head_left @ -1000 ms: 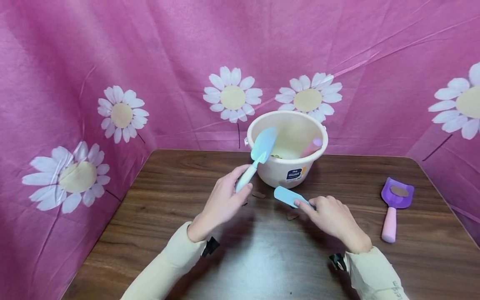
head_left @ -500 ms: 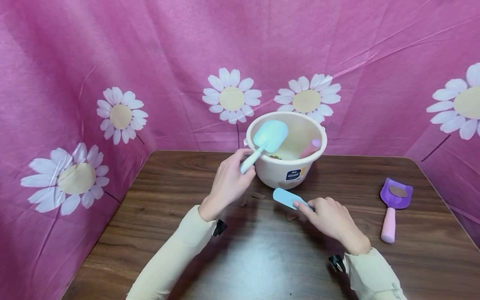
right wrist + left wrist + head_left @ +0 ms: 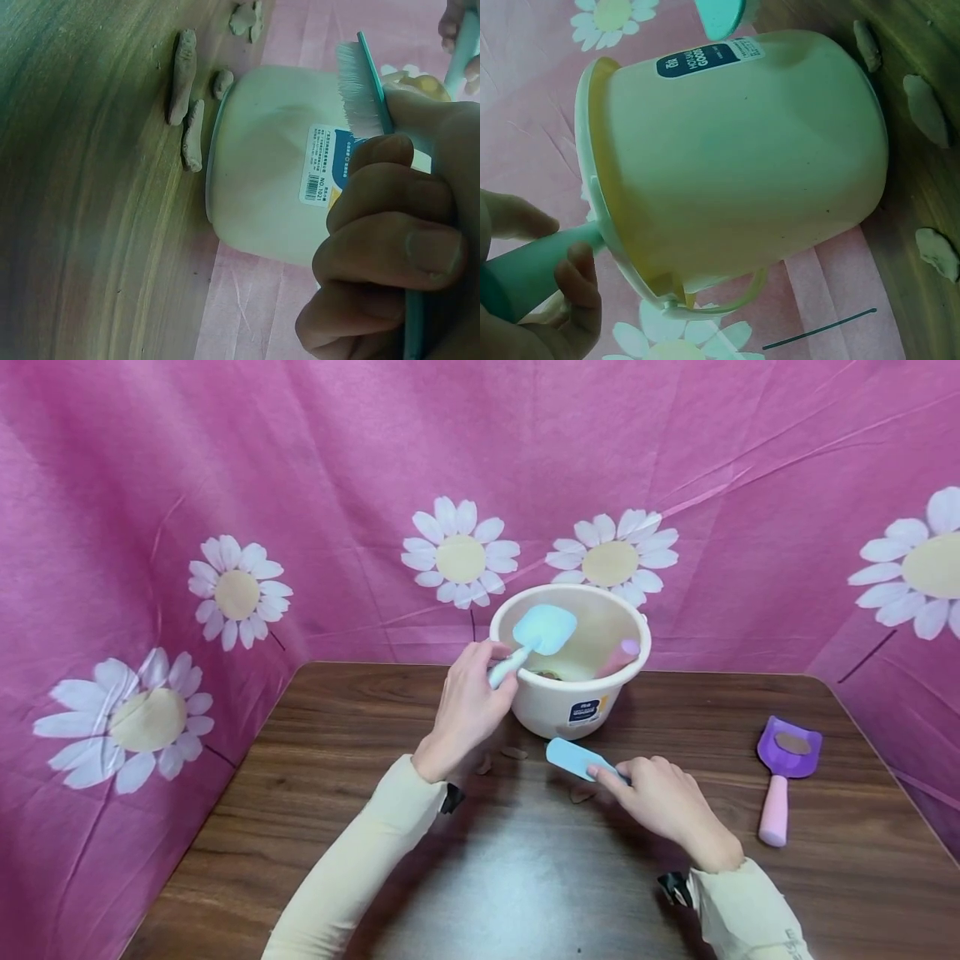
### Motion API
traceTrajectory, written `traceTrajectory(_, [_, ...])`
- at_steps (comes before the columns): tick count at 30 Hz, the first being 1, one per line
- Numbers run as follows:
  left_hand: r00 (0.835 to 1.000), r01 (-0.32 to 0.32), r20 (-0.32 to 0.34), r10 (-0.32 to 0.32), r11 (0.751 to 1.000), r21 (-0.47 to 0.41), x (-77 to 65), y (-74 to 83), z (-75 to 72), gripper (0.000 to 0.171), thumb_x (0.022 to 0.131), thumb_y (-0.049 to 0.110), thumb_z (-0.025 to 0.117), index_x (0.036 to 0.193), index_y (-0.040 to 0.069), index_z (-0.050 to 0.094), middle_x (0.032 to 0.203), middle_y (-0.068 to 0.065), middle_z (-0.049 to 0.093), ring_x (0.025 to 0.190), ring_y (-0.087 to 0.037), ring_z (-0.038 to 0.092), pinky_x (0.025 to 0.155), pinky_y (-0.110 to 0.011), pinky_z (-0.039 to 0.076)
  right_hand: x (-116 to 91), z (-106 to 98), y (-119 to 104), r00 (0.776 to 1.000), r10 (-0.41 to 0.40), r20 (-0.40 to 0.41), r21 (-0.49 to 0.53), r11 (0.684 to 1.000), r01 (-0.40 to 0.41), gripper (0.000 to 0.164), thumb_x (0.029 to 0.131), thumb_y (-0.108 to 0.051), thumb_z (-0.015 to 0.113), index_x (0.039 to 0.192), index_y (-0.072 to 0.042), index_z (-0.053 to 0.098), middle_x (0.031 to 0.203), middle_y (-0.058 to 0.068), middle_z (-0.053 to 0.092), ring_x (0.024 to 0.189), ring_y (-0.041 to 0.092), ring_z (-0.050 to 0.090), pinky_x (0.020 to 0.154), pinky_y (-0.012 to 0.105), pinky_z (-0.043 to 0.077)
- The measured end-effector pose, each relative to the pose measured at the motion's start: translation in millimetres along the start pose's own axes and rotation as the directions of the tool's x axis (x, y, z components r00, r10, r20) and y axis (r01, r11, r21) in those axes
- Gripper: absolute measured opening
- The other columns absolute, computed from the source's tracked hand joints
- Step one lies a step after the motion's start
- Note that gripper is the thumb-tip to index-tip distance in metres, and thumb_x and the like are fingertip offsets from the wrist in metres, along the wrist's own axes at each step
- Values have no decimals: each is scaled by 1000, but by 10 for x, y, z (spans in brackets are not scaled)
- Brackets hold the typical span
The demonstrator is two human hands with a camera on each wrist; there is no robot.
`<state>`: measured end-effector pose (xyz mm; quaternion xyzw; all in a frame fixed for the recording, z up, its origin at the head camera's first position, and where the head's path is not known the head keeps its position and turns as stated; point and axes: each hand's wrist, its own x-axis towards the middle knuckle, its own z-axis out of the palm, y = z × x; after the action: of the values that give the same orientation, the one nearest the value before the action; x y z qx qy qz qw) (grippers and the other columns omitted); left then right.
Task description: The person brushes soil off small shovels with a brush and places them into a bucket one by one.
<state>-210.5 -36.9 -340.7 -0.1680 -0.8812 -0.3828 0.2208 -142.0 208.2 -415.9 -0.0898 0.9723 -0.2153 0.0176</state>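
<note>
My left hand (image 3: 472, 697) grips the handle of a light blue scoop (image 3: 546, 628), whose blade is over the mouth of a cream bucket (image 3: 555, 712). In the left wrist view, the scoop's handle (image 3: 544, 262) meets the bucket's rim. My right hand (image 3: 663, 797) holds a light blue brush (image 3: 576, 758) by its handle in front of the bucket, white bristles (image 3: 354, 90) facing down toward the table. Several brown clay-like pieces (image 3: 182, 79) lie on the table below the bucket. Inside it are a pink object with a lilac end (image 3: 621, 653) and small brown bits (image 3: 550, 675).
A purple scoop (image 3: 804, 767) with a pink handle lies at the right of the wooden table (image 3: 300, 793), a flat brown piece (image 3: 792, 743) on its blade. Pink cloth (image 3: 360, 452) with daisies hangs behind the table and at both sides.
My left hand has moved right and up toward the bucket; the scoop's blade has turned over and dipped toward the bucket's inside. The right hand and brush stay nearly still.
</note>
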Motion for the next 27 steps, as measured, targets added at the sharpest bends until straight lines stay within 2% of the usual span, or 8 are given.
traceTrajectory(5, [1000,-12,7,12,1000,-27,66,15,48,25,89,11,60,113,4,61,104,-14,57,88,-24,55,76,-34,49,-6,10,9,1000,3,2,2,1000,-3,56,92,-65,43,54,-23,45,51,-8,33,48,13,36,44,29,30])
traceTrajectory(9, [998,38,40,-38,999,-13,86,-3,102,37,93,14,55,128,3,50,114,-16,50,93,-24,55,82,-34,50,-9,15,8,1000,-1,7,10,1000,1,57,92,-65,42,54,-22,44,50,-8,33,48,12,35,44,28,29])
traceTrajectory(13, [995,84,43,-85,996,14,68,-39,121,49,92,14,54,138,3,40,118,-15,46,94,-24,58,82,-32,52,-14,9,7,1000,-3,5,7,1000,3,57,92,-65,42,54,-22,43,50,-8,32,47,12,33,43,28,29])
traceTrajectory(19, [995,92,45,-93,995,30,27,-55,77,45,92,14,53,135,7,43,120,-14,44,80,-22,55,72,-31,50,-27,0,19,1000,0,1,1,1000,0,56,92,-64,43,54,-23,44,51,-8,32,48,12,34,44,28,29])
traceTrajectory(22, [995,91,38,-92,995,32,5,-44,58,43,91,13,52,133,8,46,119,-14,46,79,-22,54,71,-32,49,-35,-6,23,1000,-5,-2,2,1000,5,56,93,-63,43,54,-23,45,51,-8,32,48,12,34,44,28,29])
traceTrajectory(27, [998,69,-13,-69,998,-5,-40,-38,39,36,89,10,52,125,8,52,114,-12,49,75,-18,51,67,-27,46,-51,-44,39,1000,7,3,3,1000,-7,55,93,-64,43,56,-23,50,52,-8,32,49,12,35,44,28,30])
